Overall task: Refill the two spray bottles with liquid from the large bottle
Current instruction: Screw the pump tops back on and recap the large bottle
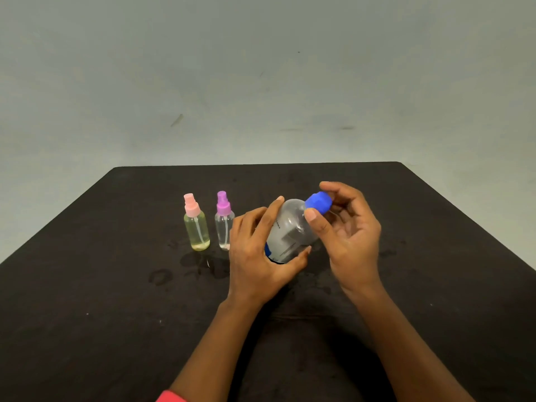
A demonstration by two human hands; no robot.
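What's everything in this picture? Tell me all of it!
pink-topped spray bottle: one, yellowish liquid inside, standing on the table
purple-topped spray bottle: one, nearly clear, standing just right of the pink-topped one
large bottle: one, clear, tilted, right of the spray bottles
blue cap: one, on the large bottle's neck
wet marks: several, dark, in front of the spray bottles
table: one, black
wall: one, grey-green, behind the table
left hand: one, grips the large bottle's body
right hand: one, pinches the blue cap
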